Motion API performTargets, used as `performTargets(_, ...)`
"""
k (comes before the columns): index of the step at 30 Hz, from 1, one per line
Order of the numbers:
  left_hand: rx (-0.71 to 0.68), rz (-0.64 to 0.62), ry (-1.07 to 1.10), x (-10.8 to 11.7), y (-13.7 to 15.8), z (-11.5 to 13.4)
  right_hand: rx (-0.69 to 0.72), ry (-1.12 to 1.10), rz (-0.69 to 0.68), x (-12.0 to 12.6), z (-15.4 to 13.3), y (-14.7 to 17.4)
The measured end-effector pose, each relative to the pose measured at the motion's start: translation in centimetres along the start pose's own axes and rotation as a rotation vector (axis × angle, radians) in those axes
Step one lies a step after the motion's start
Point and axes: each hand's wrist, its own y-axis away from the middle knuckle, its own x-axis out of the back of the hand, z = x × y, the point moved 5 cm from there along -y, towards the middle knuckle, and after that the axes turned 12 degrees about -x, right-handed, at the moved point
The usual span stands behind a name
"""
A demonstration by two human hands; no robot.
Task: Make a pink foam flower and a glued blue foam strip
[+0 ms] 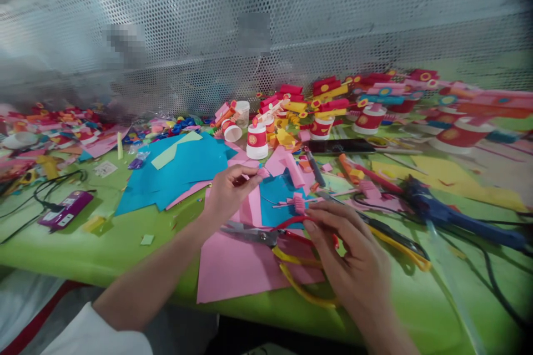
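My left hand (231, 191) is closed in a pinch on a small pink piece of paper (263, 173). My right hand (353, 255) has thumb and fingers close together at a small ridged pink paper piece (298, 203), and seems to grip its edge. Thin pink sticks lie just left of that piece. Below the fingers, scissors (266, 237) with red and yellow handles rest on a pink sheet (233, 272); my right hand covers part of the handles. A blue sheet (270, 191) and a rolled pink tube (295, 171) are between and beyond the hands.
Red-and-white paper cups (257, 143) bearing colourful paper tubes line the back. Blue sheets (179, 169) lie left, near a purple power strip (66, 211). A blue glue gun (462, 216), a yellow cutter (400, 244) and a dark phone (341, 146) are right. A perforated metal panel (291, 28) stands behind.
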Motion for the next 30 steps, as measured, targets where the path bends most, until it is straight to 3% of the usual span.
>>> performTargets(10, 0.065, 0.043, -0.039, 1.0, -1.3, -1.8, 0.039, -0.072, -0.021, -0.2, -0.4, 0.0)
performTargets(15, 0.046, -0.123, -0.015, 0.2, -2.6, 0.5, 0.027, -0.11, -0.051, -0.4, -0.5, 0.0)
performTargets(20, -0.03, -0.326, 0.001, -3.1, -6.4, 1.9, 0.021, -0.159, -0.053, -0.7, -0.3, 0.2)
performTargets(24, -0.133, -0.567, -0.232, -8.1, -9.8, 0.4, 0.018, -0.162, -0.047, -0.8, 0.0, 0.2)
performTargets(27, -0.157, -0.583, -0.333, -11.1, -12.0, -1.1, 0.014, -0.154, -0.064, -0.9, 0.0, 0.1)
performTargets(30, -0.169, -0.582, -0.462, -12.6, -13.3, -2.2, 0.014, -0.142, -0.06, -1.0, 0.0, 0.0)
